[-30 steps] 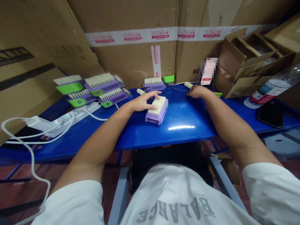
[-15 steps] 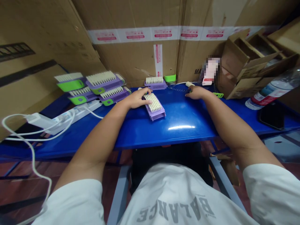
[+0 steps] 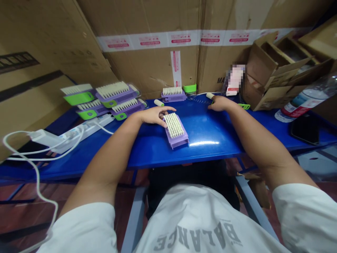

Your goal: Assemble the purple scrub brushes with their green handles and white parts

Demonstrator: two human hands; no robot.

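Observation:
A purple brush with white bristles [image 3: 175, 129] lies bristles-up on the blue table [image 3: 210, 137]. My left hand [image 3: 155, 115] rests at its far left end, fingers spread and touching it. My right hand [image 3: 220, 103] sits farther back, fingers curled on something small beside a coiled spring [image 3: 199, 100] and a white cylinder [image 3: 210, 95]. What those fingers hold is hidden.
A stack of purple-and-green brushes [image 3: 105, 100] sits at back left, another brush [image 3: 173, 94] and a green piece [image 3: 190, 88] at the back wall. A power strip with white cables [image 3: 68, 135] lies left. Open cardboard boxes [image 3: 279, 70], a bottle [image 3: 302, 102] and a phone [image 3: 304, 133] are right.
My left hand has turned the brush on the table and drawn it nearer the front edge; it now points lengthwise away from me. The right hand has barely moved.

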